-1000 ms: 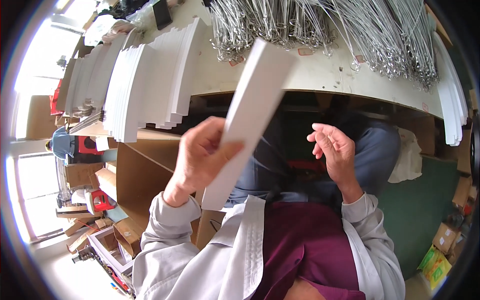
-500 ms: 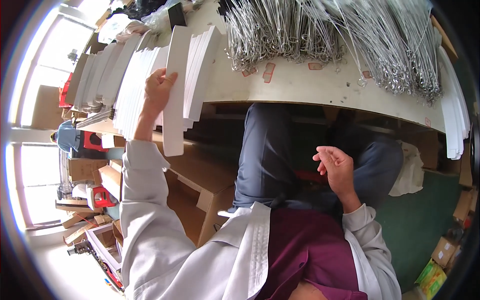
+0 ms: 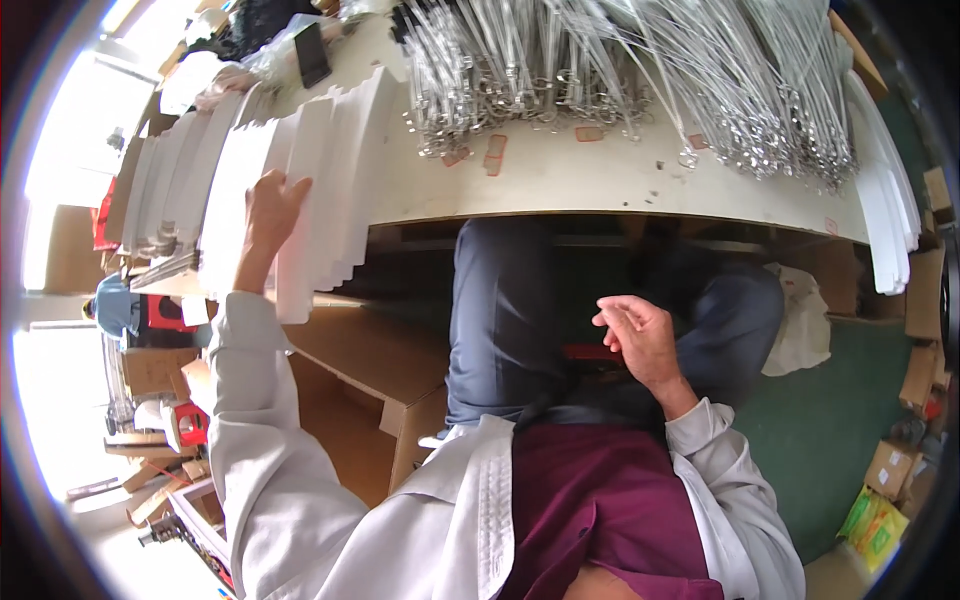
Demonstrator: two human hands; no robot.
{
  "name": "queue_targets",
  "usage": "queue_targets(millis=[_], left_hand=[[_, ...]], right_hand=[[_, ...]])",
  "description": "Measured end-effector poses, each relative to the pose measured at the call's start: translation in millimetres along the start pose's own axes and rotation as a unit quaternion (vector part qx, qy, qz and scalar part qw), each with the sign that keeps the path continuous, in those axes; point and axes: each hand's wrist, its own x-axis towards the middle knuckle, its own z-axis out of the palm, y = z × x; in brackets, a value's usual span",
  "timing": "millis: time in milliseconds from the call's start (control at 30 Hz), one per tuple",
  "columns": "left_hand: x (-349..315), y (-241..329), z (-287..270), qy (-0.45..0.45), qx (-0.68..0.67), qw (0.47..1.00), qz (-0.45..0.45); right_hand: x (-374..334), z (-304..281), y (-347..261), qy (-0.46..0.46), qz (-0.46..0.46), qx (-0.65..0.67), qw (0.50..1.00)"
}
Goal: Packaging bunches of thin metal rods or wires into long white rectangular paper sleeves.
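Note:
My left hand [image 3: 272,215] reaches over a row of long white cardboard strips [image 3: 345,170] standing packed side by side at the left of the table. Its thumb and fingers are closed on the edge of one white strip [image 3: 293,285], whose near end sticks out past the others over the table's front edge. My right hand [image 3: 640,338] hovers above my lap, fingers loosely curled and a little apart, with nothing visible in it. Bundles of thin metal wires with looped ends [image 3: 520,80] lie on the table further right.
A pale table [image 3: 600,180] spans the far side. Its right end holds more white strips [image 3: 888,200]; a dark phone-like slab [image 3: 312,55] lies at the back left. Below the table stands an open cardboard box [image 3: 375,350]. Another person in blue [image 3: 118,305] is far left.
The white strip in my left hand has come down from its raised position to lie among the standing row. My view has shifted slightly; my right hand keeps about the same pose.

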Motion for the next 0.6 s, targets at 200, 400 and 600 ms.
queue_targets(millis=[200, 400, 600], left_hand=[[-11, -9, -19, 0.012, 0.099, 0.993, 0.055], [-30, 89, -25, 0.043, -0.036, 0.991, 0.121], [-44, 205, 20, -0.075, -0.295, 0.913, 0.271]], right_hand=[[1, 3, 3, -0.018, -0.006, -0.016, 1.0], [-4, -6, -18, -0.039, -0.068, -0.128, 0.989], [-12, -11, -46, -0.043, -0.107, -0.122, 0.986]])
